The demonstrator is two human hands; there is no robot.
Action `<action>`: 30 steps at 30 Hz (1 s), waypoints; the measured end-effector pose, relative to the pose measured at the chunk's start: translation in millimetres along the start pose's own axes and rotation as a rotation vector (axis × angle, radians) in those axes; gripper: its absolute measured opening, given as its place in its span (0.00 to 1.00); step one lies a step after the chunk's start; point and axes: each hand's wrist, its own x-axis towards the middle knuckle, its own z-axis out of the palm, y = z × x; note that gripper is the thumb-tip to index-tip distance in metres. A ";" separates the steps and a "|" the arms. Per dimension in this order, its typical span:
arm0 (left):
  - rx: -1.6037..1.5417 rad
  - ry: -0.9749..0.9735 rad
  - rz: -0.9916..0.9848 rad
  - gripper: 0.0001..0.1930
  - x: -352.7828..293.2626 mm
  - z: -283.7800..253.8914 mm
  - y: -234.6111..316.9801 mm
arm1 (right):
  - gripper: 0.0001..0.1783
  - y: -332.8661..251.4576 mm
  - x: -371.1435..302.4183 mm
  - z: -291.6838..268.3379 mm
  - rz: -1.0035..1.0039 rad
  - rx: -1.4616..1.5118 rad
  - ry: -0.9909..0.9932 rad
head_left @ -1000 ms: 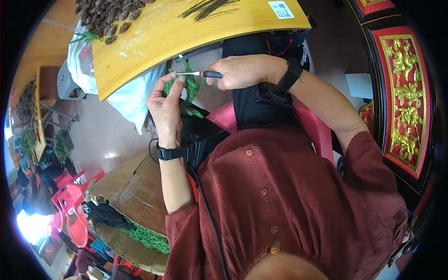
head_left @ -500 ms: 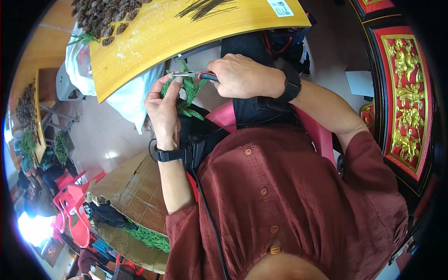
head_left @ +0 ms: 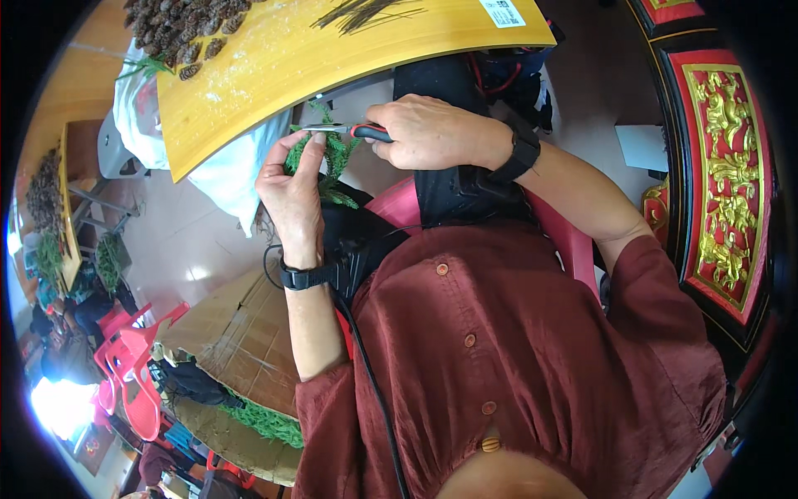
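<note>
My left hand (head_left: 291,179) pinches a sprig of green artificial pine (head_left: 335,162) between thumb and fingers, just off the near edge of the yellow table. Wrapped round red-and-black handles, my right hand (head_left: 428,133) grips a pair of pliers (head_left: 371,132). The pliers' metal jaws point left and reach the left thumb and fingertips at the top of the sprig. What lies between the jaws is too small to make out. Both hands are above my lap.
On the yellow table (head_left: 249,100) lie a heap of pine cones (head_left: 187,33) and a bunch of thin dark wires (head_left: 366,12). A white plastic bag (head_left: 224,183) hangs below its edge. A cardboard box (head_left: 241,333) with greenery stands at my left, a carved red-and-gold panel (head_left: 723,183) at my right.
The sprig has shifted slightly and shows less to the right of my left hand. Both hands keep nearly the same place, with the pliers still at the left fingertips.
</note>
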 end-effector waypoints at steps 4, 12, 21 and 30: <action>0.014 -0.006 -0.001 0.08 0.4 0.5 -3.7 | 0.15 4.3 0.6 3.0 -0.033 -0.019 0.035; -0.134 -0.081 -0.071 0.04 0.1 0.0 -2.7 | 0.15 11.5 -3.2 -2.7 -0.088 -0.046 0.033; -0.213 -0.183 -0.055 0.01 1.3 -4.0 -6.7 | 0.15 19.6 -3.5 -2.7 -0.136 0.014 -0.017; -0.290 -0.177 -0.097 0.05 -3.3 6.6 7.3 | 0.15 25.8 -1.5 4.3 -0.113 0.032 0.083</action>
